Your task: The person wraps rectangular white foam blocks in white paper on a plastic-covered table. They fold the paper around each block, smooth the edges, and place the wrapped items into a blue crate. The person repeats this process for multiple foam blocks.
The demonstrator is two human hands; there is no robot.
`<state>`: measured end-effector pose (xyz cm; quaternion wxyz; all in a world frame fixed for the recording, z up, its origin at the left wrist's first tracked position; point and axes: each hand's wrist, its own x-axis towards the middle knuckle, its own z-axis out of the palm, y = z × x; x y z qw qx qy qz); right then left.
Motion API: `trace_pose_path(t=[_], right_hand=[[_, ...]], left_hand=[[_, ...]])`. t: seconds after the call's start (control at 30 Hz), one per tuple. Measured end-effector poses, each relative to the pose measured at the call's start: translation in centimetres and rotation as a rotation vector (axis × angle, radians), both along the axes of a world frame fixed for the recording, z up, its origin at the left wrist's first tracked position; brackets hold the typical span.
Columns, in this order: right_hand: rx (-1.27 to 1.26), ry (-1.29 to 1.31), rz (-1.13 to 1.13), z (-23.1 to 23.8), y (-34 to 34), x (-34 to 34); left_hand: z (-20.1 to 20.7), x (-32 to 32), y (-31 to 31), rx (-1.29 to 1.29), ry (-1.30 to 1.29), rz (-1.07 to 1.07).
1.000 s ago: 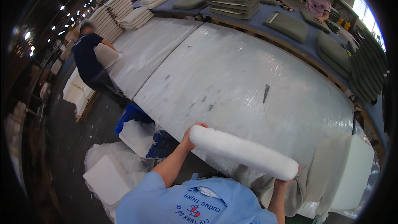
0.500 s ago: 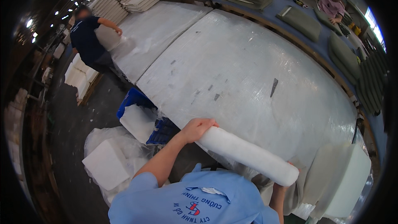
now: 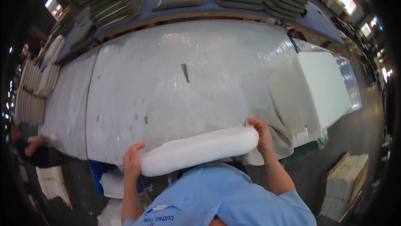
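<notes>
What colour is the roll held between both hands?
White; the roll shows clearly in the head view.

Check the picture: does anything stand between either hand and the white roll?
Nothing visible does. The left hand grips one end of the white roll and the right hand the other, both in direct contact, at the table edge.

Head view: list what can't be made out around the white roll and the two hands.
- White roll: its underside and the near table edge, hidden behind the roll itself.
- Left hand and right hand: palms pressed on the roll's ends, out of sight.
- Grey fabric: partly covered by the roll and right hand.
</notes>
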<state>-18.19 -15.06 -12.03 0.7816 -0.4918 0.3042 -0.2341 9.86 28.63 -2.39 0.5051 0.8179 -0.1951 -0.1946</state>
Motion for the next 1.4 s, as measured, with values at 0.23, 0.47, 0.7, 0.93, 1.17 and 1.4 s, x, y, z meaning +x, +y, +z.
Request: trace_pose_path(t=[0.23, 0.47, 0.7, 0.93, 1.17, 1.4], right_hand=[[-0.566, 0.209, 0.366, 9.9, 2.4, 0.2], [-0.476, 0.366, 0.532, 10.5, 2.8, 2.2], [0.011, 0.193, 0.128, 0.6, -1.4, -0.2], [0.429, 0.100, 0.203, -2.0, 2.3, 1.9], [0.398, 0.072, 0.175, 1.3, 4.2, 2.2], [0.415, 0.096, 0.103, -2.9, 6.5, 1.9]], left_hand=[[5.9, -3.3, -3.5, 0.333, -0.287, -0.442], [3.6, -2.5, -4.2, 0.387, -0.064, -0.387], [-3.6, 0.3, 3.2, -0.291, 0.395, 0.267], [-9.3, -2.2, 2.4, -0.613, 0.732, 0.378], [-5.3, 1.4, 1.5, -0.606, 0.852, 0.348], [-7.4, 3.4, 2.0, -0.557, 0.912, 0.219]])
